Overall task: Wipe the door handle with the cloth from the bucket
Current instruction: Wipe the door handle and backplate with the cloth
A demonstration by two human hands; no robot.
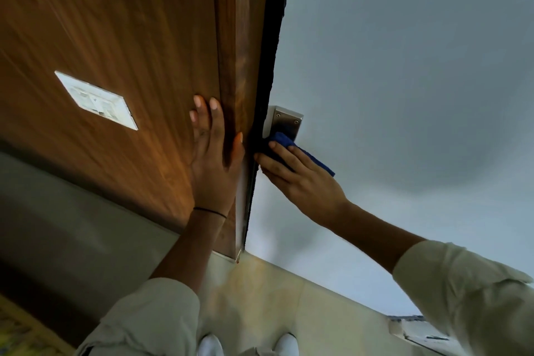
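Blue cloth [284,143] bunched over door handle (apparently hidden), below steel plate [284,122]

The scene is dim and soft, with slight blur throughout and strong wide-angle bending that slants the brown wood-grain wall panel [115,37] and the pale grey-blue door face [404,66]. A warm orange glow falls on the panel's lower part near the left hand [213,165], while a broad soft shadow darkens the door's right side. The white rectangular switch plate [96,100] looks washed out and unsharp.
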